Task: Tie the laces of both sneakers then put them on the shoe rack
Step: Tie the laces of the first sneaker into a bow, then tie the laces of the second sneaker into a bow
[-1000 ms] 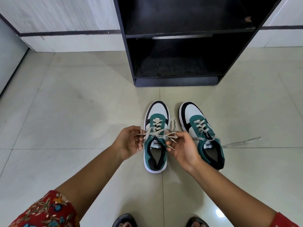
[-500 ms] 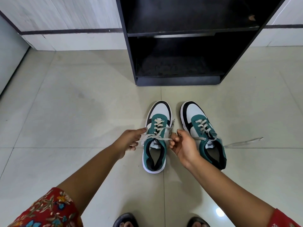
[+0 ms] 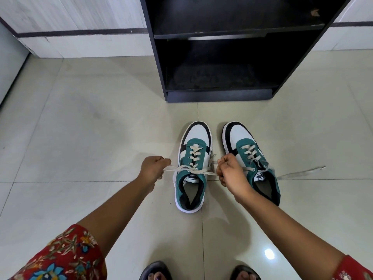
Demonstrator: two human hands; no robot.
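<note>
left hand [image 3: 151,168], right hand [image 3: 229,171] pulling left sneaker [image 3: 191,172] laces [image 3: 203,171] sideways

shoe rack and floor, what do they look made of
The shoe rack: probably laminated board, matte black; flat square-edged panels, with a chip showing on the upper shelf's edge. The floor: glazed ceramic or vitrified tile, glossy cream; thin grout lines and a bright light reflection near the person's feet.

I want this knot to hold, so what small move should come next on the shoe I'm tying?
Probably let go and check the bow: the left hand and right hand pull the lace taut sideways over the left sneaker.
</note>
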